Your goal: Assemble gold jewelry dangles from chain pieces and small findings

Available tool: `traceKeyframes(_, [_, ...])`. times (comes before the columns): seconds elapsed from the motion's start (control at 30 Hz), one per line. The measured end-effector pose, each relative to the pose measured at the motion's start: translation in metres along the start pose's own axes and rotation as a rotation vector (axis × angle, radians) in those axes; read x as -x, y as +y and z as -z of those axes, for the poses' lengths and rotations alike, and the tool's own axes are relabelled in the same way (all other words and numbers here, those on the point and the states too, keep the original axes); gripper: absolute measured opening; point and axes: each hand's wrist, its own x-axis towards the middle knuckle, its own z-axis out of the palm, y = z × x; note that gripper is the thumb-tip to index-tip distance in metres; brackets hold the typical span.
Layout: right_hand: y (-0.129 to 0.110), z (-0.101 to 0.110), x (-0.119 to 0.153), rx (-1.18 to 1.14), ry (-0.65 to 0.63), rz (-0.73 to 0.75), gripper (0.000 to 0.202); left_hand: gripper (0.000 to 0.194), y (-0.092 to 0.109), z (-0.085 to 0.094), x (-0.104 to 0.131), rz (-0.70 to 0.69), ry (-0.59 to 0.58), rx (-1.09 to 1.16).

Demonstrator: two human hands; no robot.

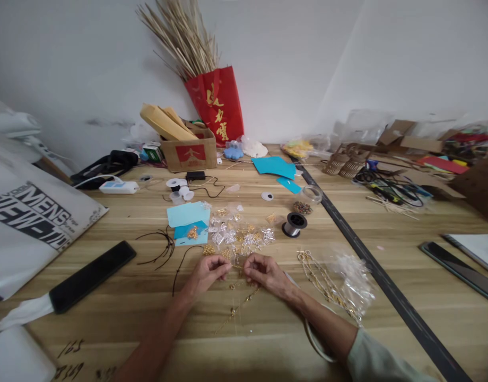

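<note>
Gold chain (236,267) spans the short gap between a person's two bare hands, just above a wooden table (128,297) covered in craft supplies. The left hand (210,271) has its thumb and forefinger closed on one side of the chain, and the right hand (266,270) pinches the other side with its fingertips; the exact grip on the links is too small to make out. Just below the hands, a beaded strand (247,298) lies loosely curved on the wood; whether it joins the held piece cannot be told. Beyond the fingertips sit small gold and silver findings (250,240), with a spool of wire (294,225) to their right and blue cards (188,215) to their left. More gold necklaces (319,281) lie beside crumpled clear bags (351,286), near the right forearm. The chain looks very light and limp, likely to slide or twist between smooth fingertips, and its fine links could kink or open under a hard pull. An end link or a bead would offer the surest hold, taken in a gentle fingertip pinch.
</note>
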Motion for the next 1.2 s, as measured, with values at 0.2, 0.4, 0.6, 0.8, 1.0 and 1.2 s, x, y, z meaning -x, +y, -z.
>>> traceKeyframes(0.2, [-0.003, -0.001, 0.001, 0.005, 0.005, -0.018, 0.035, 0.021, 0.001, -0.001, 0.001, -0.018, 0.015, 0.097])
traceKeyframes(0.4, [-0.001, -0.001, 0.0, 0.014, 0.0, -0.024, 0.034, 0.016, -0.002, -0.007, 0.002, -0.063, 0.018, 0.216])
traceKeyframes(0.6, [0.001, -0.003, 0.0, 0.018, -0.009, -0.02, 0.033, 0.015, -0.002, -0.014, 0.003, -0.05, 0.007, 0.453])
traceKeyframes(0.8, [-0.001, -0.003, 0.001, 0.019, -0.02, -0.024, 0.034, 0.017, 0.0, -0.019, 0.004, -0.026, -0.071, 0.599])
traceKeyframes(1.0, [-0.002, 0.0, 0.0, -0.013, 0.029, -0.012, 0.035, 0.02, 0.0, -0.013, 0.003, -0.007, -0.028, 0.614])
traceKeyframes(1.2, [-0.005, 0.001, 0.0, -0.106, 0.094, 0.035, 0.034, 0.023, 0.003, -0.005, 0.003, 0.001, 0.074, 0.551])
